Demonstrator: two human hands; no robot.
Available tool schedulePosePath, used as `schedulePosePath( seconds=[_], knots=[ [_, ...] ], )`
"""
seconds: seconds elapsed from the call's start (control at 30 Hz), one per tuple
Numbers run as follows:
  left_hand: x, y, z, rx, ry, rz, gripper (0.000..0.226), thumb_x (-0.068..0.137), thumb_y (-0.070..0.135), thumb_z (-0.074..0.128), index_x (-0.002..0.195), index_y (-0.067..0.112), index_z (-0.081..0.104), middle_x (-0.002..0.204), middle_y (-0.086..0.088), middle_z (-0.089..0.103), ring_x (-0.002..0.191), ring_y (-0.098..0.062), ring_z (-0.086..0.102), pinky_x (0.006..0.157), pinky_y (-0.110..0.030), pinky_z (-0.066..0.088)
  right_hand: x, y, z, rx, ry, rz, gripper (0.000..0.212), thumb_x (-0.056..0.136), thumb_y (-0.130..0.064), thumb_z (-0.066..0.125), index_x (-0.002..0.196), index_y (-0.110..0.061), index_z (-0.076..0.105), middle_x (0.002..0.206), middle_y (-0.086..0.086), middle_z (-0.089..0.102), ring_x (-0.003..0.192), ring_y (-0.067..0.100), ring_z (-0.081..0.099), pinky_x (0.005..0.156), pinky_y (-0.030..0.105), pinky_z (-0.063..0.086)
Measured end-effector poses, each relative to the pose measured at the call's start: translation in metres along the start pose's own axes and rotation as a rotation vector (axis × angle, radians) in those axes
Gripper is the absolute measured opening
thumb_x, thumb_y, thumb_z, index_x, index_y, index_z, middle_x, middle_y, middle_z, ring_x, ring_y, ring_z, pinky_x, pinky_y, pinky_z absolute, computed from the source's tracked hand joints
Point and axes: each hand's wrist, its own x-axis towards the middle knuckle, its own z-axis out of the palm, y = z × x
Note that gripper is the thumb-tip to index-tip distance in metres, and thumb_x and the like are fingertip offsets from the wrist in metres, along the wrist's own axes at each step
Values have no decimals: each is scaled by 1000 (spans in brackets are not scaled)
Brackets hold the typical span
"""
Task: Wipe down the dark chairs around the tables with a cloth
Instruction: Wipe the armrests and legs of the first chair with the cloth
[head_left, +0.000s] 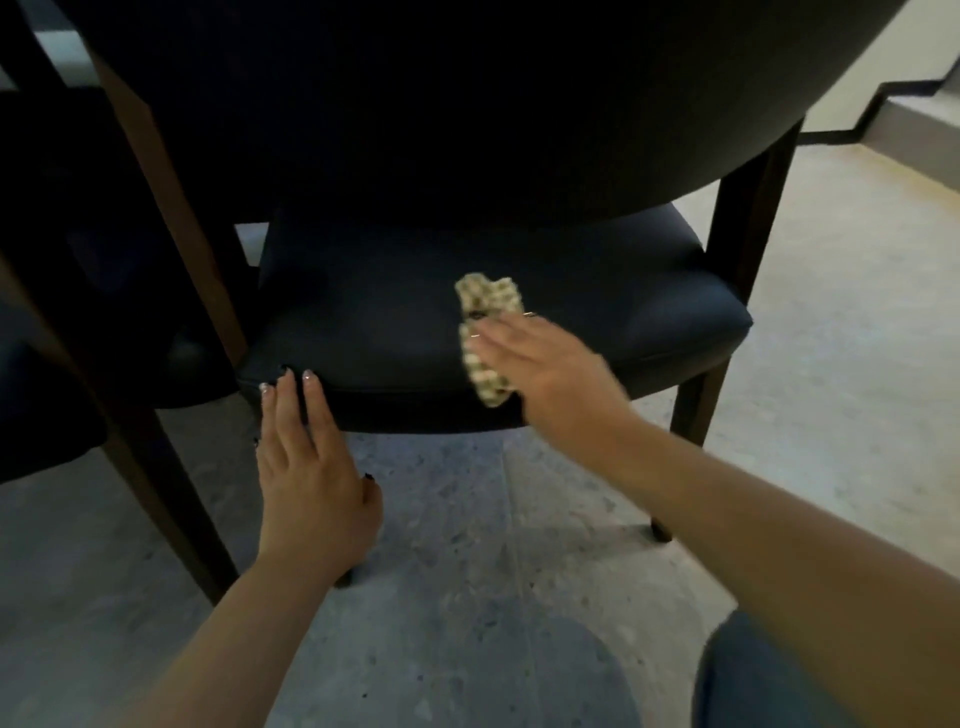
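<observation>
Both bare forearms are extended forward and away from the body, the right one reaching farther and crossing inward from the lower right. The left hand (306, 467) is held flat, palm down, with its fingers straight and close together and the thumb spread out to the side; its fingertips are laid on the front edge of the chair (545, 322). The right hand (550, 364) is blurred, palm down, with fingers stretched out toward the left and pressed flat on the cloth (485, 332), which is pinned under them against the chair.
</observation>
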Motion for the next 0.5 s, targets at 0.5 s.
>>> schedulePosePath(
  seconds=[0.5],
  knots=[
    [6, -41, -11, -445, -120, -427, 90, 82, 10, 67, 153, 17, 12, 158, -5, 11, 146, -24, 11, 118, -42, 23, 32, -83, 34, 280, 259, 431, 57, 76, 15, 55, 131, 2, 51, 138, 16, 49, 140, 29, 30, 118, 36, 18]
  ],
)
